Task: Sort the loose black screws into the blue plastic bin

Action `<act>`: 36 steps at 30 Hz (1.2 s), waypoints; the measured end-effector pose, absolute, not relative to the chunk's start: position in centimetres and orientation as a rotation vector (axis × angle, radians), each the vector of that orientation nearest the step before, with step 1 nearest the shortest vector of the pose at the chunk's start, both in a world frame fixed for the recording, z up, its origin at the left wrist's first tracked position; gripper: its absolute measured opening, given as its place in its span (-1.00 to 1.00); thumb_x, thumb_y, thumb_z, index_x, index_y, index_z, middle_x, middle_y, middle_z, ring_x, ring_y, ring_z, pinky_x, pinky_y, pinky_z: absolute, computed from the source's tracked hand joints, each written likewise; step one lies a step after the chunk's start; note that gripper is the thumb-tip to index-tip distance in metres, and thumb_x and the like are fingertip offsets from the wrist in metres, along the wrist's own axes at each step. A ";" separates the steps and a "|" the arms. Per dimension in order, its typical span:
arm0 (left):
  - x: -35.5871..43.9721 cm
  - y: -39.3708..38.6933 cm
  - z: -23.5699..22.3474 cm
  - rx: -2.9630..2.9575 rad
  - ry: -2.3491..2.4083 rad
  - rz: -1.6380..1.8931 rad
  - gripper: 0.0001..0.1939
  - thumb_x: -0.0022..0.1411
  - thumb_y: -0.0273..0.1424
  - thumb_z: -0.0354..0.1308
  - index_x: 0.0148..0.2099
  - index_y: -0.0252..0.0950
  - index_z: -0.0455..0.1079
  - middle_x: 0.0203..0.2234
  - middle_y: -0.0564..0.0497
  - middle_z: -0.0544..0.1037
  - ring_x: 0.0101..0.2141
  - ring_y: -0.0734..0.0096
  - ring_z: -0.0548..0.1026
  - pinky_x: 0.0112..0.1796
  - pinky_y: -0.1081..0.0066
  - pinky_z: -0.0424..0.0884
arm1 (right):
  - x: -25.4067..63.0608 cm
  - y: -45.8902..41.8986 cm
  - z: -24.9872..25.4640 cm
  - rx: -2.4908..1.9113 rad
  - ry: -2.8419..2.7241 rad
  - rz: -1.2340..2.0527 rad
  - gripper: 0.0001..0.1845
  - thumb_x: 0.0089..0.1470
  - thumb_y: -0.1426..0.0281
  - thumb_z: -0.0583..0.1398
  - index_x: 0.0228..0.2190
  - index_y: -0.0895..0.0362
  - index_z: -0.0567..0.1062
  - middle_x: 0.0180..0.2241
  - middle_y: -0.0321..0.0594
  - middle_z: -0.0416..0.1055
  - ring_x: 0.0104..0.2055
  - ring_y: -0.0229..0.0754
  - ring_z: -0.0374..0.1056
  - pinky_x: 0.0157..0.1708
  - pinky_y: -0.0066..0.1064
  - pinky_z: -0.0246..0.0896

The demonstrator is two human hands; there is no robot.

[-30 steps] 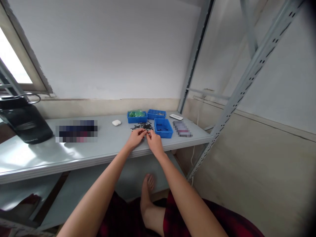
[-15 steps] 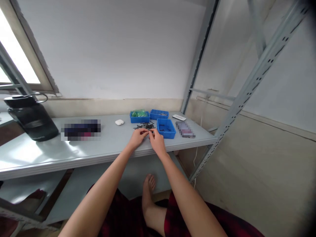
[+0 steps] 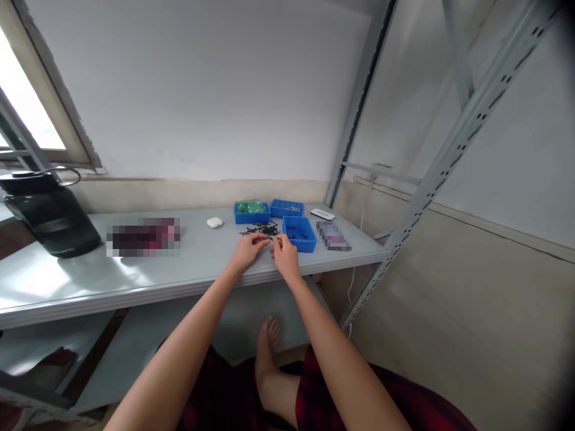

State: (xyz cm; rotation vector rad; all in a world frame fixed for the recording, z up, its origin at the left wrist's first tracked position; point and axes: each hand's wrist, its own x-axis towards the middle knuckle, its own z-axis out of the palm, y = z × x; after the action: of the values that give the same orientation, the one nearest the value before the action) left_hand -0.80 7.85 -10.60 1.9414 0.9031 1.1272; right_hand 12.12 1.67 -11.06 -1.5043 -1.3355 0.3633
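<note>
My left hand (image 3: 247, 249) is closed in a pinch at the near side of a pile of black screw-like pieces (image 3: 261, 230). Close by on its right, my right hand (image 3: 286, 256) also pinches, with a small gap between the two sets of fingertips. Whatever each hand holds is too small to make out. A blue bin (image 3: 306, 246) with a few dark pieces inside stands just right of my right hand. Behind the pile is a blue bin (image 3: 253, 219) of green, plastic-looking material. Beside that one, another blue bin (image 3: 279, 212) holds small metallic pieces.
A white rounded case (image 3: 214, 222) lies left of the bins. To their right are a flat white object (image 3: 323, 214) and a pixelated flat item (image 3: 333, 236). A large dark bottle (image 3: 54, 218) and a pixelated object (image 3: 142, 237) are farther left. A metal upright (image 3: 431, 191) rises on the right.
My fingertips have drawn slightly apart from touching or nearly touching. The whole view has shifted a little, so things appear slightly farther left. The bins and the pile stay in place.
</note>
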 end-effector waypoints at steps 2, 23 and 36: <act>-0.8 7.8 -10.6 1.970 0.871 1.116 -0.74 0.14 -0.27 0.14 -0.23 -0.34 0.51 -0.29 -0.12 0.61 -0.29 0.25 0.52 -0.18 0.29 0.40 | 12.1 1.7 -11.1 -1.507 -1.324 0.363 -0.76 0.21 0.26 -0.01 -0.26 0.07 0.40 -0.49 -0.26 0.47 -0.45 -0.18 0.41 -0.38 -0.43 0.22; -0.8 8.7 -11.2 1.675 0.807 1.176 -0.72 0.05 -0.31 0.24 -0.19 -0.36 0.46 -0.31 -0.13 0.60 -0.23 0.24 0.55 -0.18 0.30 0.43 | 11.6 1.2 -10.8 -1.607 -1.516 0.301 -0.79 0.22 0.32 0.02 -0.22 0.03 0.44 -0.43 -0.26 0.53 -0.32 -0.16 0.45 -0.31 -0.43 0.18; -0.7 9.0 -11.6 1.907 0.833 1.153 -0.69 0.20 -0.40 0.05 -0.04 -0.34 0.44 -0.22 -0.14 0.58 -0.26 0.30 0.51 -0.19 0.31 0.40 | 11.7 1.5 -10.9 -1.585 -1.438 0.322 -0.74 0.21 0.29 0.03 -0.13 0.03 0.43 -0.41 -0.24 0.54 -0.34 -0.15 0.46 -0.30 -0.41 0.23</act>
State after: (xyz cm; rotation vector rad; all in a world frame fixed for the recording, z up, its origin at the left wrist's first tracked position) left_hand -0.68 8.99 -11.60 1.9066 0.8332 1.1525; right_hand 11.70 1.46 -10.87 -1.5852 -1.4382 0.3222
